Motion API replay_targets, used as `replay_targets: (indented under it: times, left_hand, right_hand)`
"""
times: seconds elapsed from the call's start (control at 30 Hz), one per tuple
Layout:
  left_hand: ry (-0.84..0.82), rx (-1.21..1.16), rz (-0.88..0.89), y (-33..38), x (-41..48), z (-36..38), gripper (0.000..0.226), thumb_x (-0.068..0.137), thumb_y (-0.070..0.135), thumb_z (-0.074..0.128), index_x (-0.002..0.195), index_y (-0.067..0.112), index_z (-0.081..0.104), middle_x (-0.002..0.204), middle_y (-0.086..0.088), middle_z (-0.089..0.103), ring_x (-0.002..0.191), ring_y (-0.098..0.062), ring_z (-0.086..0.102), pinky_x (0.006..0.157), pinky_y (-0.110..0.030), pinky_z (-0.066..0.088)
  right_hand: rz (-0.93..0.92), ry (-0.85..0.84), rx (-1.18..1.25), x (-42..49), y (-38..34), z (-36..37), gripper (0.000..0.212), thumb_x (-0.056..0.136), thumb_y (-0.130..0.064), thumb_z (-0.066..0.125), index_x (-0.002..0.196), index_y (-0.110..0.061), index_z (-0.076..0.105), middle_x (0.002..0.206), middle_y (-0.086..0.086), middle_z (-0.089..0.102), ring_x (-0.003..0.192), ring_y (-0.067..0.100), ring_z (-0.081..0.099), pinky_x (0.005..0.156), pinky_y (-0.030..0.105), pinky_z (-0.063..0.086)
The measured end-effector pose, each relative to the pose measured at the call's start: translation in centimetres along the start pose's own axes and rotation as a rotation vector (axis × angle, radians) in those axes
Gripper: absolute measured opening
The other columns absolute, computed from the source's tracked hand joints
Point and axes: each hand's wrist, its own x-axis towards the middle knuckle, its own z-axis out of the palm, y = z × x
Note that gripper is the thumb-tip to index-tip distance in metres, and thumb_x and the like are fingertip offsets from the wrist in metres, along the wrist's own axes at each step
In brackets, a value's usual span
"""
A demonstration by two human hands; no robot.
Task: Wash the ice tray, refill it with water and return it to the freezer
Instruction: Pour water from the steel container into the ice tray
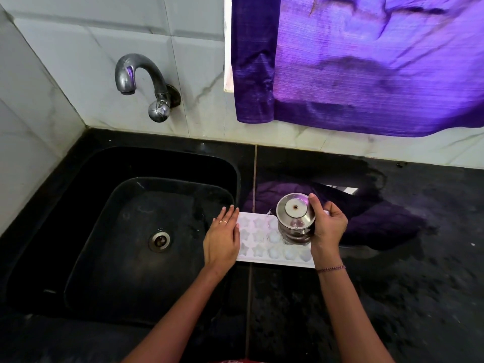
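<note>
Now: one tap (136,74) above sink (78,163). Left hand (222,239) flat, fingers together, pressing sink-side end of one white star-mould ice tray (262,247), on counter (392,284) just right of sink. One steel vessel (296,218), seemingly tipped, over tray's other end, right hand (328,226) curled round it. Risk: hasty pour likely overshoots cavities, floods counter.

Held both bare forearms stretched forward and angled slightly inward. Held the left grip (221,237) flat, palm down, fingers straight and close together, a ring on one finger. Held the right grip (328,226) curled around a steel pot (294,218) from its right side, thumb raised on the upper edge, a beaded thread at the wrist.
</note>
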Motion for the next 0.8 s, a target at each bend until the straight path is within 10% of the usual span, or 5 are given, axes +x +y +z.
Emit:
replay_targets:
  times: [0.8]
  left_hand:
    - [0.016, -0.027, 0.015, -0.9, -1.2, 1.4, 0.059, 0.093, 0.036, 0.011, 0.145, 0.018, 0.033, 0.151, 0.007, 0.032, 0.140, -0.004, 0.013, 0.117, -0.028, 0.013]
  right_hand:
    - [-0.032, 0.047, -0.005, 0.6, -0.7, -2.1, 0.050, 0.077, -0.015, 0.076, 0.050, -0.018, 0.034, 0.040, -0.011, 0.040, 0.050, 0.007, 0.040, 0.050, 0.017, 0.042]
